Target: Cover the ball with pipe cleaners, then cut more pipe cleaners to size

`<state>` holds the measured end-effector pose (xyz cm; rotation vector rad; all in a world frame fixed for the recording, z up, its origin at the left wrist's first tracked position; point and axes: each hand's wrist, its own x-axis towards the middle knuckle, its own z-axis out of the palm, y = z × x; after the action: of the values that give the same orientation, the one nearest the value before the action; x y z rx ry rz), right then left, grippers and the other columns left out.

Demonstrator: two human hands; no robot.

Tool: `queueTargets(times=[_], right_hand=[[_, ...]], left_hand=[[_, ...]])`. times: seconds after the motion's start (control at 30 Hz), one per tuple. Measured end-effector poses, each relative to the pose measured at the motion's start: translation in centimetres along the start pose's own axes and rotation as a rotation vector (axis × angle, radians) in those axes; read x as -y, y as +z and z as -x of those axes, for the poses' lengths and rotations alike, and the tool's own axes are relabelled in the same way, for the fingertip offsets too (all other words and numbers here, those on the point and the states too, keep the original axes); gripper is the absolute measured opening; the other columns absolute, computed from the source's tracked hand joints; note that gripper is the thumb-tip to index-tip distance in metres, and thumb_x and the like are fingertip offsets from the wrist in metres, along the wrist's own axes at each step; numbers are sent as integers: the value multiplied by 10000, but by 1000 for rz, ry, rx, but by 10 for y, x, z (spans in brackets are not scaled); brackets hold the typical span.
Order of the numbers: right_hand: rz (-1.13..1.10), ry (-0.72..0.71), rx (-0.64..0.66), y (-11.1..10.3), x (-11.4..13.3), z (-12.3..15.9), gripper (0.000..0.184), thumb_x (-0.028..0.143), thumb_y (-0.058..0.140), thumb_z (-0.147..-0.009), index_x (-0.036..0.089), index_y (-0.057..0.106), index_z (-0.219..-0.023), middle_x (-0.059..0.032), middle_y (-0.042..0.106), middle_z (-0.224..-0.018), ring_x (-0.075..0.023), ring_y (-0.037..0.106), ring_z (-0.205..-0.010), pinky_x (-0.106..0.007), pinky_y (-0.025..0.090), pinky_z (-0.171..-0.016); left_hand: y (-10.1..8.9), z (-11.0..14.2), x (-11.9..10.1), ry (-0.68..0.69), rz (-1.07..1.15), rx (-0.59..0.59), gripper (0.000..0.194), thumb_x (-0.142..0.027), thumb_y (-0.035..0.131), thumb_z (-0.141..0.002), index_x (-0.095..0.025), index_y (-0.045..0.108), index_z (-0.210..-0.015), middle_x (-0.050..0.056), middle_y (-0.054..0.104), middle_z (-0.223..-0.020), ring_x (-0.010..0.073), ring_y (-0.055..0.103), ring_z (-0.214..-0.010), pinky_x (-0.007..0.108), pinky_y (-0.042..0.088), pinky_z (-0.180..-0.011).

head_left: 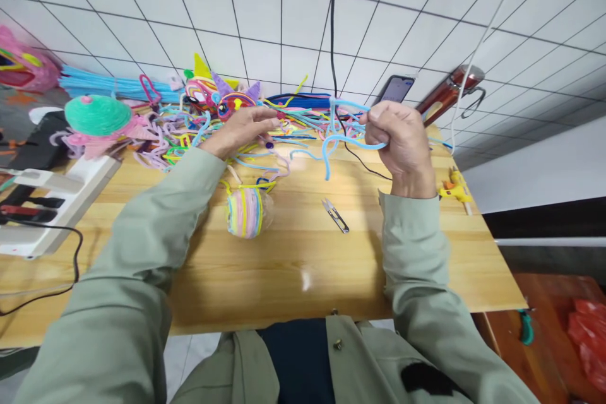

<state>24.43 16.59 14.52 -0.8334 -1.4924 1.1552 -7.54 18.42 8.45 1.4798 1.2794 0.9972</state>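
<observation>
My right hand (400, 139) is raised above the table, closed in a fist around several light blue pipe cleaners (326, 154). Their bent and curled ends hang out to the left of it. My left hand (246, 130) reaches over the heap of coloured pipe cleaners (187, 132), palm down with fingers stretched out; nothing shows in its grasp. Below it on the wood lies a rounded piece striped in pink, yellow and blue (245, 211), with yellow ends sticking out at its top. Small thread snips (335, 216) lie on the table between my forearms.
Along the wall stand colourful pipe-cleaner figures (231, 104), a phone (395, 88) and a brown flask (447, 95). A green-and-pink piece (98, 115) and a white power strip (71, 196) are at left. A yellow glue gun (455, 189) lies near the right edge. A black cable (334, 25) hangs down.
</observation>
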Motion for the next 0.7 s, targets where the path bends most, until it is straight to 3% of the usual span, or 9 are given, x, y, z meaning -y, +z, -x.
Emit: queueTargets(times=[0.07,0.13,0.23,0.33,0.5,0.6,0.7], right_hand=[[-7,21,44,8,-1,1,395,548,898,-803,213,708,-713,69,418,-555,-75,279,-507,-255,262,-505],[-23,46,93,19,-2,3,354,497,894,-802,195,728,-720,68,428,-546,-73,305,-507,-247,249,-504],[-13,72,159,32,-3,8,321,459,867,-817,176,744,-731,52,487,-552,-74,342,-518,-242,231,-505],[12,74,200,37,-1,14,318,457,841,-849,172,751,-738,50,486,-544,-80,367,-529,-238,239,-513],[-33,53,184,37,8,18,278,435,850,-842,168,784,-801,58,477,-577,-74,360,-537,-237,246,-509],[-118,74,172,38,13,18,288,397,884,-797,171,812,-960,72,487,-607,-67,326,-521,-236,237,-487],[-183,114,233,36,16,18,312,391,886,-806,161,793,-996,86,468,-584,-60,309,-493,-229,231,-473]], left_hand=[[1,14,-14,69,4,-28,409,-438,815,-939,-162,826,-1240,113,802,-1126,208,724,-867,290,562,-734],[9,31,-31,146,68,-34,459,-513,833,-943,-174,826,-1251,109,797,-1204,244,734,-1023,312,571,-850],[24,54,-54,206,181,73,556,-647,818,-947,-181,829,-1248,123,793,-1259,264,732,-1131,331,569,-942],[35,70,-65,200,296,159,560,-672,844,-917,-166,844,-1156,130,814,-1165,241,755,-1039,320,586,-904],[42,84,-71,87,535,145,491,-592,938,-849,-140,819,-1004,81,801,-883,182,755,-778,293,630,-776],[48,92,-76,14,602,174,506,-561,997,-785,-140,781,-965,56,782,-829,168,749,-713,274,642,-706],[57,101,-81,-13,631,138,492,-515,1025,-757,-148,723,-884,32,767,-804,143,735,-666,235,626,-644]])
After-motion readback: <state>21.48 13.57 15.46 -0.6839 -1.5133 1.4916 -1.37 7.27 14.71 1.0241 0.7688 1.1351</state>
